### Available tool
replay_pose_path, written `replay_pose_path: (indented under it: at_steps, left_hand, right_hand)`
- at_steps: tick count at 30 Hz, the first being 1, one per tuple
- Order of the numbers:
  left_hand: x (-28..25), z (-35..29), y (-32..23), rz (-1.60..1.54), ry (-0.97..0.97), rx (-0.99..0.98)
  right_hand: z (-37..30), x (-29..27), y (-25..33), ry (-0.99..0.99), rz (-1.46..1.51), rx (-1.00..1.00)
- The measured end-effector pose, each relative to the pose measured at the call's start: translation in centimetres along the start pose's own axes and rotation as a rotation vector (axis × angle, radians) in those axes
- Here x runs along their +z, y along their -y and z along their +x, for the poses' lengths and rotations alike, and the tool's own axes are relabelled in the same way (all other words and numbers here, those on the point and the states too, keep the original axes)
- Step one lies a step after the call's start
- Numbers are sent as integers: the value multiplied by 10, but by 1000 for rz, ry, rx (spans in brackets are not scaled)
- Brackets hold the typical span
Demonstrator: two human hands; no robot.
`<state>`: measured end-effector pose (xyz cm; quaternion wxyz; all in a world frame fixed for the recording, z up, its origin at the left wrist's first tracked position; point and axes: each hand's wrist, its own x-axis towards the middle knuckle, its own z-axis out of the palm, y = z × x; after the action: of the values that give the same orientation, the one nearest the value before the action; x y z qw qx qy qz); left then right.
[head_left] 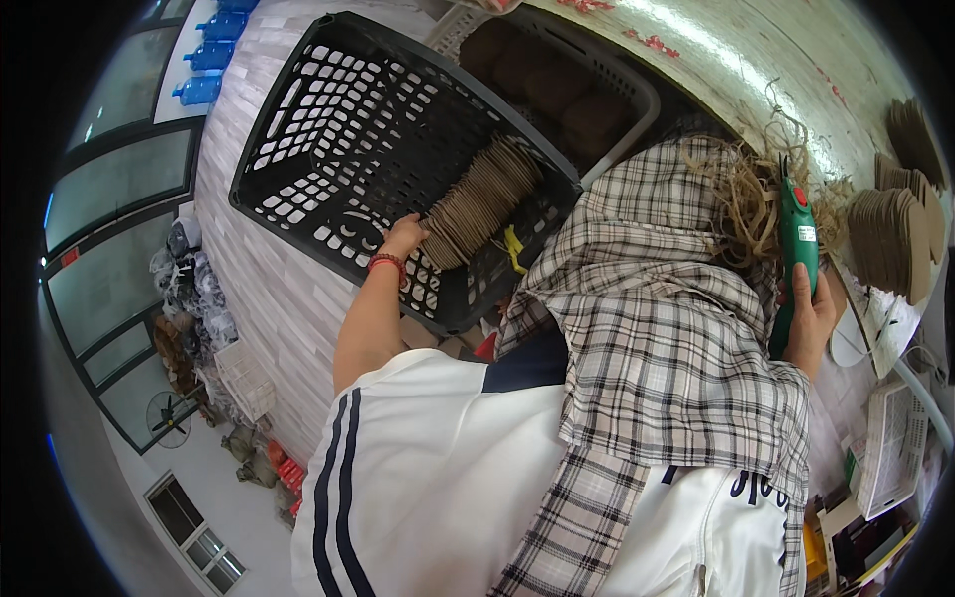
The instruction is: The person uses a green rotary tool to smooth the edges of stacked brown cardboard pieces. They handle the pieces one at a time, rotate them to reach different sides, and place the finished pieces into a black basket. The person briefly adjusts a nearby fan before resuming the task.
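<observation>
My left hand (402, 239) reaches into a black plastic crate (343, 214). Its fingers close on the near end of a row of thin brown flat pieces (482, 204), which stand on edge, packed side by side. Beside that row, inside the crate, is a small yellow object (514, 249). In my right hand (811, 318) is a green electric cutter (798, 234) with a red button, its dark narrow tip pointing away from me. Tangled tan fibre trimmings (748, 214) lie next to the tip, against the plaid apron (657, 279) on my lap.
A pale worktable (796, 65) runs along the far right, with stacks of brown rounded pieces (888, 244) on its edge. Behind the black crate stands a grey crate (637, 109) holding brown items. White baskets (890, 453) are at lower right. Blue water bottles (204, 55) line the upper left.
</observation>
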<state>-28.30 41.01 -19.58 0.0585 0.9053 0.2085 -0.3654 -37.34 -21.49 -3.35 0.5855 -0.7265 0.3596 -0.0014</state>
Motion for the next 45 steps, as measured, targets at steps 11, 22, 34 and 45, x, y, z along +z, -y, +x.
replay_pose_path:
  at_steps: [11, 22, 34, 45]
  left_hand:
    - [-17, -37, -47, 46, -113, -68]
    - [-27, -11, -16, -73, -8, 88]
    - [1, 4, -46, 19, -85, -200]
    - [-39, -36, -87, 320, -66, -209]
  right_hand:
    - [-1, 0, -3, -7, 27, 11]
    - [-1, 0, -2, -11, 21, 18]
    - [-1, 1, 0, 0, -10, 18]
    - [3, -1, -7, -9, 35, 4]
